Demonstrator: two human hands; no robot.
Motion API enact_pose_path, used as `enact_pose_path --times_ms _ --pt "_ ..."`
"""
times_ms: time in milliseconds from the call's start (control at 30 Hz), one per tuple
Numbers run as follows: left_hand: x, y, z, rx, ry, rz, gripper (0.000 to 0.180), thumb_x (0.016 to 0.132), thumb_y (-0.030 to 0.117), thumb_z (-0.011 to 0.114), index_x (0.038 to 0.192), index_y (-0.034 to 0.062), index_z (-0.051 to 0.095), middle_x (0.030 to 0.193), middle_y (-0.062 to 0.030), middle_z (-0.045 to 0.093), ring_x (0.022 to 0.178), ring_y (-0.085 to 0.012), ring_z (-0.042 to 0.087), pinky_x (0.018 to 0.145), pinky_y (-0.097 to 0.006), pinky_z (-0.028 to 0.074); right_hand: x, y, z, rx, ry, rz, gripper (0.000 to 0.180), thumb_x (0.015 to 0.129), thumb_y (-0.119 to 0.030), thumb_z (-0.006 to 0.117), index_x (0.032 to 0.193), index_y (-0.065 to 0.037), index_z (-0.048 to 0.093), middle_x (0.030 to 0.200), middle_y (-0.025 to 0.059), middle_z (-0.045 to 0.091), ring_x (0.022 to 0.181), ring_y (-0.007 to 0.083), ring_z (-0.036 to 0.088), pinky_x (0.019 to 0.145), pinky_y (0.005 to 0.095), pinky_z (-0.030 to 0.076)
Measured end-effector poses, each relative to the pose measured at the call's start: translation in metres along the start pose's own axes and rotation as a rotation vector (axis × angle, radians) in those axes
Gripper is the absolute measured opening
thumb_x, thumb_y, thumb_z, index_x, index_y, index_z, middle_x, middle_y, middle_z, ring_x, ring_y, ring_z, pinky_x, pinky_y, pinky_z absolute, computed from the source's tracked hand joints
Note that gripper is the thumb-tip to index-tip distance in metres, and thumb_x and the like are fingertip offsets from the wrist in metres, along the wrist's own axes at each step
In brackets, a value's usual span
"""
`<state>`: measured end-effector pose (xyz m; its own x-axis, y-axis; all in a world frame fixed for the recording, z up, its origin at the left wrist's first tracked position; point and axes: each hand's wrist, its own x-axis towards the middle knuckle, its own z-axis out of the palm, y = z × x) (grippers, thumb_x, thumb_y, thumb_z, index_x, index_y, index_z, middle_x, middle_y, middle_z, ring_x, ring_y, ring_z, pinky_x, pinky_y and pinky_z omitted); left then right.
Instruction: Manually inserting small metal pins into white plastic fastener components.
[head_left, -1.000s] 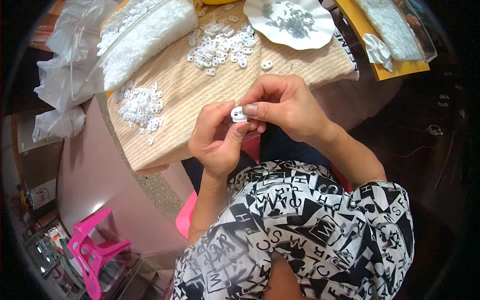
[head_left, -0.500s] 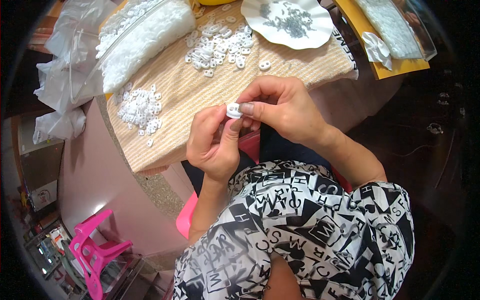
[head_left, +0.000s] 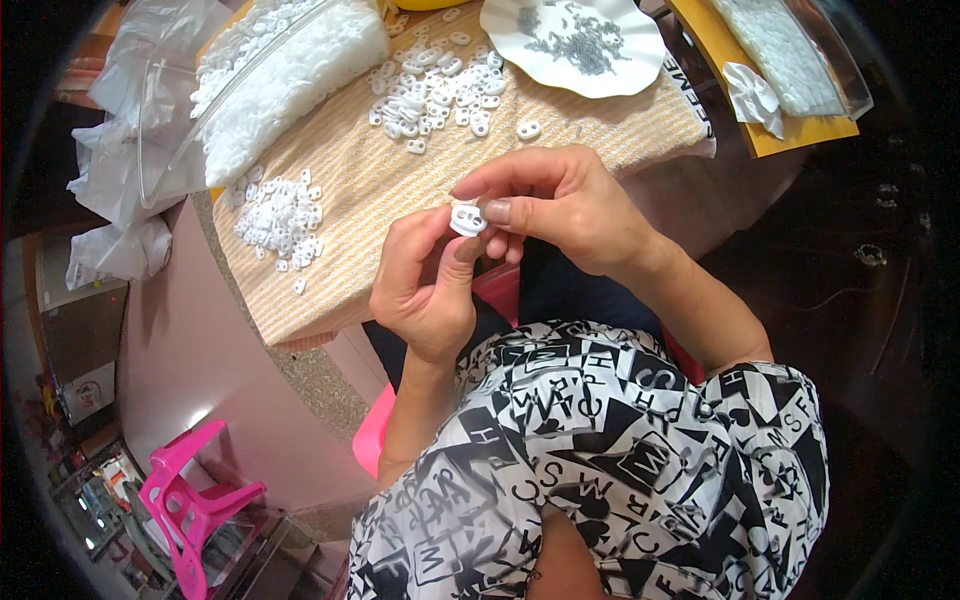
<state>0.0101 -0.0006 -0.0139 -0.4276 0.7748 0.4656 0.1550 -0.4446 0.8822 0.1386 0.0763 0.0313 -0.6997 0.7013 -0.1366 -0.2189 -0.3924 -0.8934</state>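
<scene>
A small white plastic cord lock (head_left: 467,219), oval with two holes, sits in front of me above the near side of the cloth-covered table. My left hand (head_left: 428,285) pinches it between thumb and fingers from the left and below. From the right, the thumb of my right hand (head_left: 570,205) presses at its right end, while the index finger arches over its far side. The other right fingers curl under and are partly hidden. Beyond the hands lies a heap of white two-hole oval pieces (head_left: 430,100). A pile of smaller white pieces (head_left: 280,220) is to the left.
A white wavy-rimmed plate (head_left: 520,75) at the far right holds small grey springs. Clear bags of white pieces (head_left: 300,90) stand at the far left, and another bag (head_left: 790,60) lies at far right beside crumpled white paper (head_left: 752,98). A pink chair (head_left: 195,500) is lower left.
My right index finger has lifted and stretched to the left over the cord lock, whose two holes now show more plainly. My left hand keeps its pinch, shifted very slightly.
</scene>
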Motion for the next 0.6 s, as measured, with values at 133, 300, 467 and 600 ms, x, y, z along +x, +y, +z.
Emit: enact_pose_path --times_ms 133,300,467,600 --pt "-0.0011 -0.0016 -0.0017 -0.009 -0.014 -0.013 0.023 0.074 0.000 0.064 0.095 -0.0059 0.058 0.087 -0.0125 0.058 0.077 -0.0167 0.055 0.069 -0.024 0.044 0.0000 0.0011 -0.0012 -0.014 -0.030 0.016 0.019 0.082 -0.002 0.053 0.100 0.004 0.057 0.075 0.0064 0.060 0.062 0.0081 0.057 0.051 0.0182 0.046" --pt "-0.0003 -0.0011 -0.0025 0.075 -0.057 0.017 0.023 0.074 0.000 0.064 0.095 -0.0053 0.059 0.086 -0.0129 0.059 0.075 -0.0169 0.055 0.068 -0.024 0.044 0.0004 0.0004 -0.0032 -0.044 -0.056 -0.001 0.017 0.081 -0.003 0.055 0.097 0.004 0.058 0.076 0.0060 0.060 0.061 0.0080 0.057 0.051 0.0180 0.046" --pt "-0.0014 -0.0053 -0.0026 0.124 -0.044 0.035 0.020 0.074 -0.003 0.063 0.094 -0.0052 0.059 0.084 -0.0128 0.059 0.074 -0.0160 0.056 0.066 -0.024 0.045 0.0013 0.0052 -0.0008 -0.057 0.007 0.018 0.017 0.081 -0.003 0.055 0.096 0.004 0.058 0.075 0.0060 0.060 0.061 0.0076 0.056 0.051 0.0179 0.046" --pt "-0.0011 -0.0036 0.0006 0.076 0.000 0.049 0.019 0.075 -0.004 0.062 0.094 -0.0052 0.059 0.084 -0.0130 0.058 0.072 -0.0148 0.056 0.062 -0.022 0.045 0.0019 0.0083 0.0044 -0.028 0.073 0.021 0.016 0.081 -0.002 0.054 0.095 0.005 0.058 0.074 0.0069 0.061 0.060 0.0079 0.056 0.053 0.0186 0.047"
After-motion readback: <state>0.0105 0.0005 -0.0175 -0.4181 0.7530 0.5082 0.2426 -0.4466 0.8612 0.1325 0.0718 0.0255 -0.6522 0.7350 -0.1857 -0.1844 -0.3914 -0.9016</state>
